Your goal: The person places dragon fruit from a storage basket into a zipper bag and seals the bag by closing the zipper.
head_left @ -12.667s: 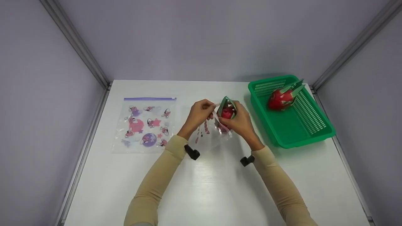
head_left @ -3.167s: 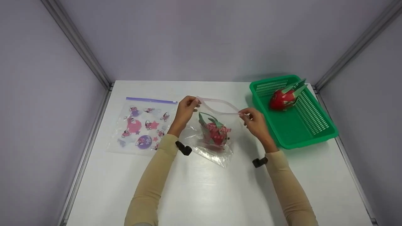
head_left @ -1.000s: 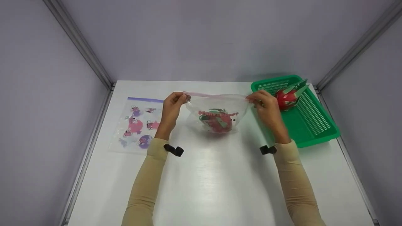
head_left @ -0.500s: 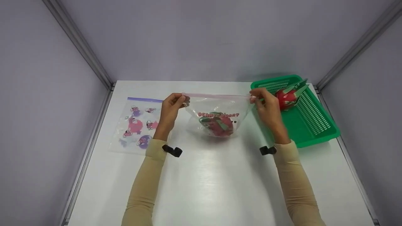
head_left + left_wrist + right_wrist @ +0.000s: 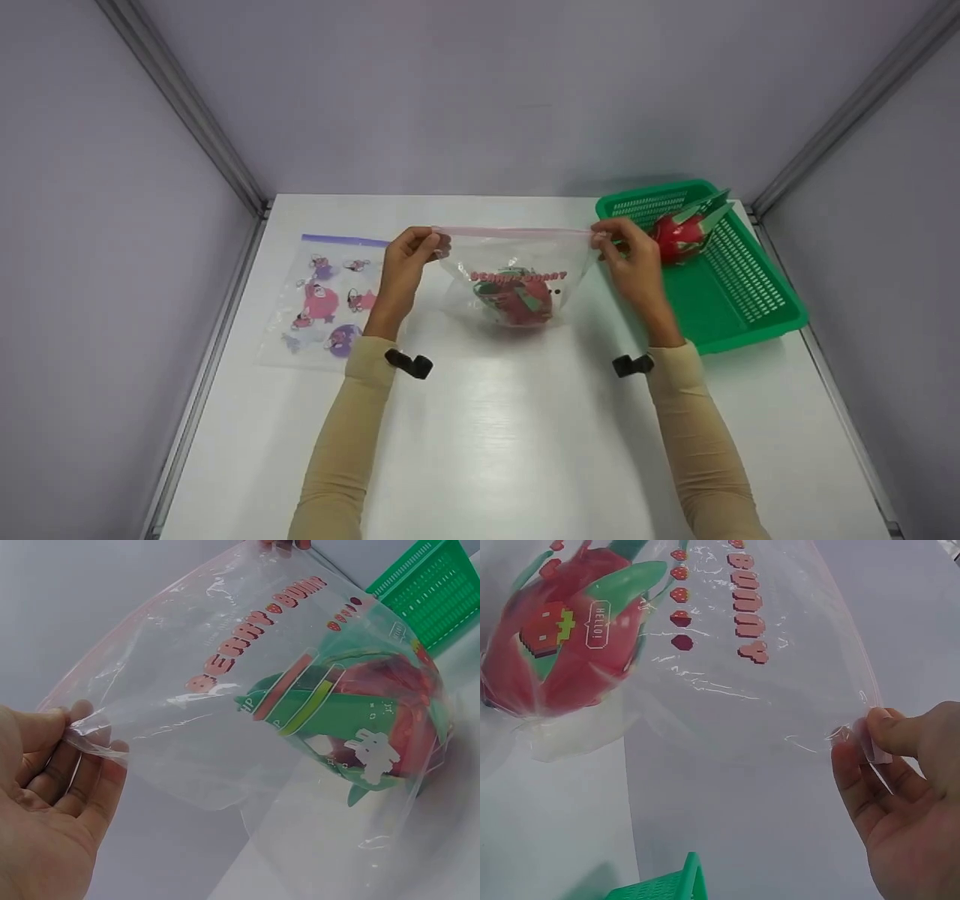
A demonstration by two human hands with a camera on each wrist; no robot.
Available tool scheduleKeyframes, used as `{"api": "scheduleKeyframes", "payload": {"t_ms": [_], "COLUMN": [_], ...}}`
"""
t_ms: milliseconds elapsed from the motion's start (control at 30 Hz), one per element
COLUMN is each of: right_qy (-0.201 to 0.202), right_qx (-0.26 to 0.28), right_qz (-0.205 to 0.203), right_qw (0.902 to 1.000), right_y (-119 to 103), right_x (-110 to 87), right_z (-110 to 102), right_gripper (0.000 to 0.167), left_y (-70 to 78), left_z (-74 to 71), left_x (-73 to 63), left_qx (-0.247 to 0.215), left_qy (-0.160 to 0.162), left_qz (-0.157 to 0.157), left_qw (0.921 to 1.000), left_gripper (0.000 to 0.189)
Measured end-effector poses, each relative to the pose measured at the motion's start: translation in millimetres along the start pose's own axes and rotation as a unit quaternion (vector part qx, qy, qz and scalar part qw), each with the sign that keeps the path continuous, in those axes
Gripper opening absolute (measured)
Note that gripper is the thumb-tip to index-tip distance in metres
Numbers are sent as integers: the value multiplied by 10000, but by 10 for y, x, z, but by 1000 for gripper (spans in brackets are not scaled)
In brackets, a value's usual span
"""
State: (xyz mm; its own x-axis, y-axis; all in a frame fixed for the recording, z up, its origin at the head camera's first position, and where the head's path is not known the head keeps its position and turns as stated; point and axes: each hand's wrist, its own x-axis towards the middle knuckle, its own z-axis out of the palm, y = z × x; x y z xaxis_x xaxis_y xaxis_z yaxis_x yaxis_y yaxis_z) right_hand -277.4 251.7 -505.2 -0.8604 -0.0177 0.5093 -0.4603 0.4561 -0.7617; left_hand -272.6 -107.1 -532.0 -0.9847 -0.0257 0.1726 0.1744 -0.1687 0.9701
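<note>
My left hand (image 5: 409, 262) pinches the left top corner of a clear zip bag (image 5: 525, 251) with a pink top strip. At the other top corner, my right hand (image 5: 634, 259) pinches it between thumb and fingers. The strip is stretched nearly straight between them. Inside the bag, at the bottom, lies a red dragon fruit (image 5: 529, 300) with green leaf-like scales, also filling much of the right wrist view. Red "Berry Bunny" lettering (image 5: 255, 634) runs across the plastic in the left wrist view. The bag hangs upright over the white table.
To the left, a second zip bag (image 5: 319, 300) with a purple strip and pink prints lies flat, partly behind the left hand. A green basket (image 5: 739, 315) stands at the right, holding another dragon fruit (image 5: 679, 236). Grey walls enclose the white table (image 5: 487, 450).
Earlier the dragon fruit was at the bag's mouth, in the right hand; now it sits inside. The hands have spread apart, lifted the bag upright and pulled its gaping mouth straight.
</note>
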Motion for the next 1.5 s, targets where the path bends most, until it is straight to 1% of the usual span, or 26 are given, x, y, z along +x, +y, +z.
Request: {"api": "scheduleKeyframes", "payload": {"t_ms": [133, 267, 367, 400, 500, 600, 667, 800, 933, 1067, 1167, 1233, 1300, 1367, 1500], "right_qy": [145, 171, 122, 112, 112, 120, 138, 205, 238, 258, 273, 283, 290, 301, 325], "right_qx": [155, 269, 413, 490, 991, 1626, 1966, 2277, 2349, 2355, 2366, 2333, 2301, 2268, 2254], "right_qz": [143, 414, 590, 629, 712, 737, 744, 718, 678, 654, 609, 602, 566, 554, 460], "right_qw": [9997, 9986, 9973, 9968, 9925, 9839, 9776, 9709, 9694, 9693, 9693, 9701, 9711, 9719, 9726], "right_y": [17, -42, -98, -86, 7, 129, 157, 164, 149, 126, 121, 119, 115, 113, 107], "right_x": [-33, -82, -114, -120, -135, -135, -134, -124, -109, -97, -91, -88, -84, -83, -84], "right_z": [36, 66, 79, 85, 112, 154, 177, 208, 227, 241, 255, 265, 277, 288, 301], "right_gripper": [24, 29, 25, 23, 18, 18, 18, 18, 18, 18, 17, 17, 16, 16, 16], "left_y": [-6, -9, -11, -11, -14, -10, -2, 32, 87, 167, 246, 299, 360, 428, 596], "left_z": [2, -1, -8, -10, -19, -36, -43, -50, -60, -67, -60, -50, -31, -3, 112], "left_x": [11, 17, 18, 17, 13, 6, 5, 9, 19, 30, 50, 75, 109, 147, 223], "left_qx": [-44, -64, -80, -85, -86, -85, -78, -65, 68, 335, 465, 499, 611, 756, 1245], "left_qy": [7, 62, 68, 60, 26, 16, 33, 26, -23, -55, -84, -153, -207, -296, -498], "left_qz": [38, -12, -53, -56, -51, -52, -76, -99, -59, 15, 169, 358, 517, 604, 585], "left_qw": [10000, 10000, 9999, 9999, 9999, 9999, 9999, 9999, 10000, 9994, 9987, 9980, 9966, 9949, 9892], "left_gripper": [16, 14, 14, 14, 15, 15, 15, 15, 22, 25, 23, 21, 21, 21, 23]}}
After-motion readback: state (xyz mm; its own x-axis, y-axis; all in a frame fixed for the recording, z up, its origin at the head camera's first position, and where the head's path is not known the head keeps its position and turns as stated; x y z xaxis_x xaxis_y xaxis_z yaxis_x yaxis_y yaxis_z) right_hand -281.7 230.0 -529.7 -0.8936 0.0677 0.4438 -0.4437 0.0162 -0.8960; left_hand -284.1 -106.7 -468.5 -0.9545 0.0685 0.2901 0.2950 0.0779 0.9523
